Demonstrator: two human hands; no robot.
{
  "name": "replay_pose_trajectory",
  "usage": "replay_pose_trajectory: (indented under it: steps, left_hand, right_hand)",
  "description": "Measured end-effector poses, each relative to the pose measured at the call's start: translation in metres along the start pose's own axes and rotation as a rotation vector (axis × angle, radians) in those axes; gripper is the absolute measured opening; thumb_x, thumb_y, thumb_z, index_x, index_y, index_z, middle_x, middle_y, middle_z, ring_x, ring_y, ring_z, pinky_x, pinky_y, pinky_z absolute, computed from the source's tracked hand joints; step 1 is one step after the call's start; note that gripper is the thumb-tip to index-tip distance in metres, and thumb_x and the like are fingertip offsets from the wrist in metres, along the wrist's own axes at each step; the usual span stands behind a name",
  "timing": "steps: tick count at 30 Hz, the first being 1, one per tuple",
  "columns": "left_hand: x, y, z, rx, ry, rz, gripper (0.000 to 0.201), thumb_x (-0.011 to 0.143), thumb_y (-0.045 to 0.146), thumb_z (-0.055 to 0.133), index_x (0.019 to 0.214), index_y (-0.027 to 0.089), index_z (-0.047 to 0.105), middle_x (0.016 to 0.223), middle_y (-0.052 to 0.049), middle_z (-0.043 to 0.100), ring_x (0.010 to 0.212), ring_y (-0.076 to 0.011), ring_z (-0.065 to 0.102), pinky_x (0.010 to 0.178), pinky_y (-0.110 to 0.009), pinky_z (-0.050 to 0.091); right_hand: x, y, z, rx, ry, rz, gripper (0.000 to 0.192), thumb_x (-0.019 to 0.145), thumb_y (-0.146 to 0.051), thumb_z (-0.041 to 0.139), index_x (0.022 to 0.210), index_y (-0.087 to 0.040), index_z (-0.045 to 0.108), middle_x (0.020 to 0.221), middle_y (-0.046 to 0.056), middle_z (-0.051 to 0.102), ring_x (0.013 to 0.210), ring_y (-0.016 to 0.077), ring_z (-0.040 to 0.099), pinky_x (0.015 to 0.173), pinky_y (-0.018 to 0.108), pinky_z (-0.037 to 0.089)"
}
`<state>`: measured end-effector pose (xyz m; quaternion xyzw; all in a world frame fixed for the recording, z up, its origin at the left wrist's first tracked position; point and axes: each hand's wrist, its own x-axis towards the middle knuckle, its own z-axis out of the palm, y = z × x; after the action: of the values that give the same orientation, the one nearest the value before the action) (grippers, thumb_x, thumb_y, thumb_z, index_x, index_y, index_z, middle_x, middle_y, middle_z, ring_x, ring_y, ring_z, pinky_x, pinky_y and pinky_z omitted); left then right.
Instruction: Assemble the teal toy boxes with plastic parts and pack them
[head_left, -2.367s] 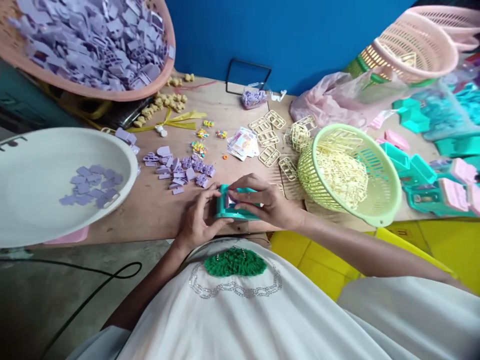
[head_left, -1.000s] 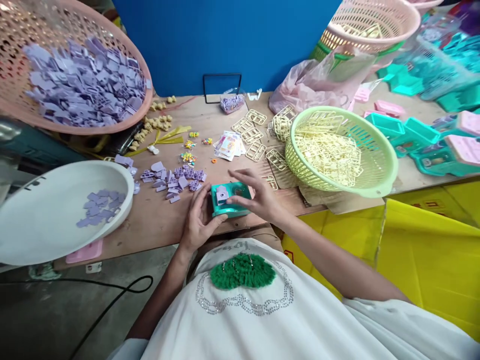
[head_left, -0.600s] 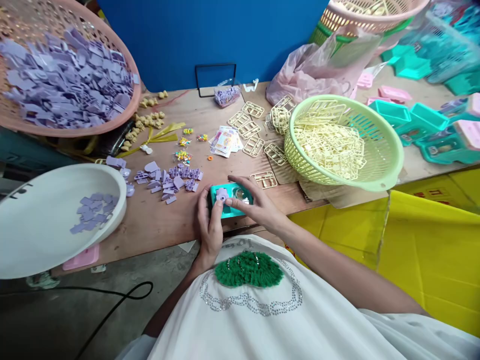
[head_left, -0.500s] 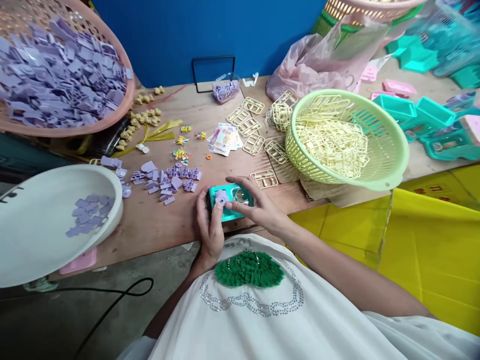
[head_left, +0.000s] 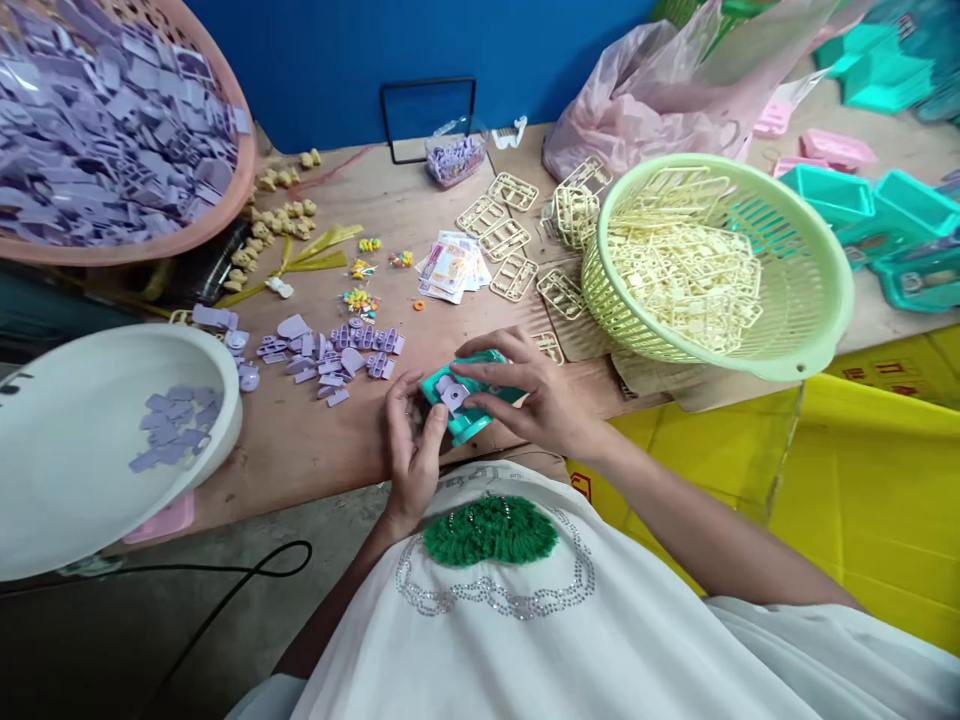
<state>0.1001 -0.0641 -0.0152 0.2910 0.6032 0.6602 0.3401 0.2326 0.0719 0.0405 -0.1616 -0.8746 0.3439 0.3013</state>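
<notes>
A small teal plastic case (head_left: 471,428) is held tilted over the table's front edge. On its left part sits a light purple plastic piece (head_left: 451,392) with a round hole or boss in it. My left hand (head_left: 412,445) grips the case's left end, thumb up near the purple piece. Reaching across from the right, my right hand (head_left: 529,390) has its fingers bent over the case, with fingertips close to the purple piece. The right half of the case is hidden beneath those fingers. Loose purple parts (head_left: 330,360) lie to the left of my hands.
A green basket (head_left: 817,270) of cream frames stands right; a white bowl (head_left: 67,440) and pink basket (head_left: 244,170) of purple pieces stand left. Behind my hands lie printed cards (head_left: 452,268), small colourful parts (head_left: 360,300) and cream frames (head_left: 502,240). Teal trays (head_left: 832,195) are at far right.
The teal case has gone from nearly flat to tilted. My right hand's fingers have moved from resting at the case's right side to arching over it. The whole view has shifted slightly.
</notes>
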Motion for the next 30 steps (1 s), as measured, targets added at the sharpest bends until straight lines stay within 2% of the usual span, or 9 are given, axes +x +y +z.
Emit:
replay_pose_trajectory:
  steps: [3,5,9,15,21,30]
  left_hand:
    - [0.001,0.000,-0.001,0.004,0.061,0.041,0.035,0.094,0.044,0.081,0.116,0.025,0.062,0.109,-0.003,0.066,0.098,-0.0154,0.070,0.088,-0.024,0.057]
    - [0.001,-0.001,-0.002,0.058,0.043,0.065,0.029,0.094,0.042,0.081,0.111,0.023,0.067,0.106,-0.003,0.065,0.095,-0.0150,0.069,0.086,-0.023,0.057]
    - [0.006,0.002,-0.010,0.143,-0.095,0.080,0.026,0.095,0.037,0.080,0.116,0.023,0.076,0.108,-0.004,0.065,0.105,-0.0185,0.070,0.093,-0.027,0.059]
    - [0.025,0.012,-0.020,0.103,-0.268,0.048,0.023,0.091,0.029,0.083,0.114,0.026,0.081,0.104,-0.002,0.063,0.101,-0.0151,0.067,0.088,-0.022,0.058]
    - [0.031,0.007,-0.018,0.002,-0.308,0.057,0.019,0.091,0.028,0.084,0.110,0.028,0.085,0.098,-0.002,0.064,0.097,-0.0139,0.065,0.085,-0.021,0.055]
    - [0.035,0.013,-0.021,0.069,-0.359,0.043,0.016,0.095,0.038,0.081,0.107,0.028,0.085,0.100,-0.003,0.063,0.099,-0.0162,0.062,0.088,-0.023,0.053]
  right_hand:
    - [-0.012,-0.007,-0.001,-0.115,0.149,-0.002,0.029,0.101,-0.035,0.074,0.128,-0.024,0.076,0.118,0.013,0.071,0.105,0.0269,0.065,0.090,0.047,0.055]
    - [-0.023,-0.012,0.002,-0.181,0.180,-0.010,0.033,0.100,-0.034,0.077,0.130,-0.022,0.074,0.114,0.013,0.070,0.102,0.0271,0.065,0.088,0.047,0.053]
    - [-0.034,-0.016,0.009,-0.214,0.162,0.025,0.036,0.101,-0.031,0.074,0.135,-0.020,0.070,0.120,0.016,0.067,0.108,0.0286,0.063,0.091,0.049,0.052]
    - [-0.034,-0.011,0.012,-0.184,0.157,0.067,0.027,0.103,-0.030,0.070,0.129,-0.022,0.074,0.117,0.012,0.068,0.107,0.0275,0.061,0.093,0.050,0.048]
    - [-0.034,-0.010,0.018,-0.103,0.201,0.053,0.027,0.103,-0.025,0.070,0.130,-0.023,0.073,0.117,0.011,0.067,0.108,0.0262,0.058,0.094,0.049,0.047]
    - [-0.032,-0.009,0.019,-0.081,0.184,0.051,0.027,0.103,-0.025,0.068,0.130,-0.020,0.069,0.118,0.013,0.067,0.109,0.0276,0.059,0.093,0.050,0.049]
